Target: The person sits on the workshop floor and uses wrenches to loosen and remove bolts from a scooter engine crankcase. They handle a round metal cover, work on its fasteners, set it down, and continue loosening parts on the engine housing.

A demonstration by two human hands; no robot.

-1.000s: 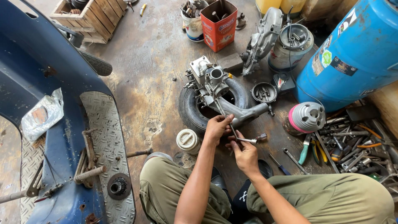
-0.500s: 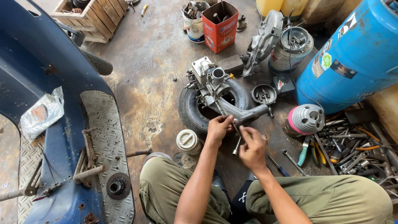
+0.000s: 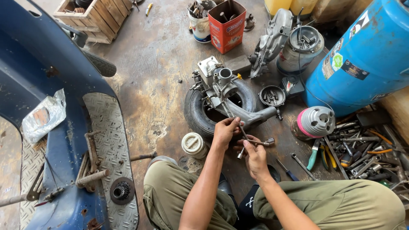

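The left hand (image 3: 224,131) is curled shut around the upper arm of a metal cross wrench (image 3: 249,140); the right hand (image 3: 254,156) grips its lower part, fingers closed, though which arm exactly is hard to tell. The floor (image 3: 157,64) is stained concrete, strewn with parts. The wrench sits just in front of a small tyre (image 3: 200,113) carrying an engine (image 3: 217,83), near its front edge.

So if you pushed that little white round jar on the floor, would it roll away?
Probably not. The white jar stands upright on its flat base beside the tyre, so it would likely slide or tip. Once on its round side it could roll. It looks small, so probably light.
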